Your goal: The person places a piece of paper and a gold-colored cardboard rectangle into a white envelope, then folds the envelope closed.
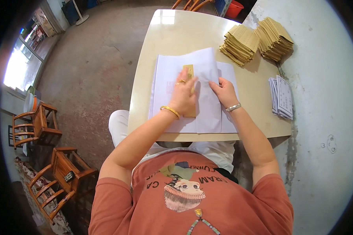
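A stack of large white paper sheets (161,117) lies near the table's front edge, with a faint red square stamp on its left part. The top sheet's right side is folded over as a flap (208,111). My right hand (225,92), with a silver bangle at the wrist, pinches the flap's right edge. On the sheet lies a narrow strip of yellow paper (189,113), its right edge beside the flap. Slightly blurred, my left hand (184,95) rests over that strip with fingers apart. It wears a gold ring and a gold bangle.
Two piles of folded yellow paper (239,44) stand at the back right of the cream table (176,32). A small stack of printed white papers (284,97) lies against the wall (317,97) on the right. Wooden chairs (64,173) stand on the floor at left.
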`<state>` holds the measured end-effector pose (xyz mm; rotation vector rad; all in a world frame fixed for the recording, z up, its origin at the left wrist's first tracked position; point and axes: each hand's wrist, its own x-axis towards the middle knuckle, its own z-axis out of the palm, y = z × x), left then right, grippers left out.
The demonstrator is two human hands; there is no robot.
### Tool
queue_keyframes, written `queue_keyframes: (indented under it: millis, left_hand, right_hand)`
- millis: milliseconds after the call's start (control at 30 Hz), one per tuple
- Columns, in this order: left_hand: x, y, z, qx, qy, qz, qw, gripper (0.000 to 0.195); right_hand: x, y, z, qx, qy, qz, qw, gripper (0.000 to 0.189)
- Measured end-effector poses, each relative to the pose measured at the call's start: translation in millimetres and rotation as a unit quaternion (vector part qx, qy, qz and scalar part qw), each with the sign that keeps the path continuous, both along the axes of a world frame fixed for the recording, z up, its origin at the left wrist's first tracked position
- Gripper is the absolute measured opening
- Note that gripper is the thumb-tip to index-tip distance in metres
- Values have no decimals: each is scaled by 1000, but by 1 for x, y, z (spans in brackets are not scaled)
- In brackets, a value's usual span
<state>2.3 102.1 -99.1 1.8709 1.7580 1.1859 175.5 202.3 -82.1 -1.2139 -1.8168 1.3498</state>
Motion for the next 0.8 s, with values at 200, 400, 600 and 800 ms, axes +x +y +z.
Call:
queue_keyframes:
  millis: [200,400,600,800]
  left_hand:
    - [-76,1,30,148,-159,218,952,58]
    - [-102,-25,48,-201,-433,11,879,56]
    - [-80,-10,48,-266,-425,-24,865,51]
    - [-39,4,82,-271,-383,-38,882,65]
  right_hand:
    - [13,-25,24,-1,178,21,984,20]
    - [13,-31,41,-48,156,-52,985,19]
    - [7,-1,13,64,-64,-40,995,29]
    - [0,-6,21,155,-202,-48,966,32]
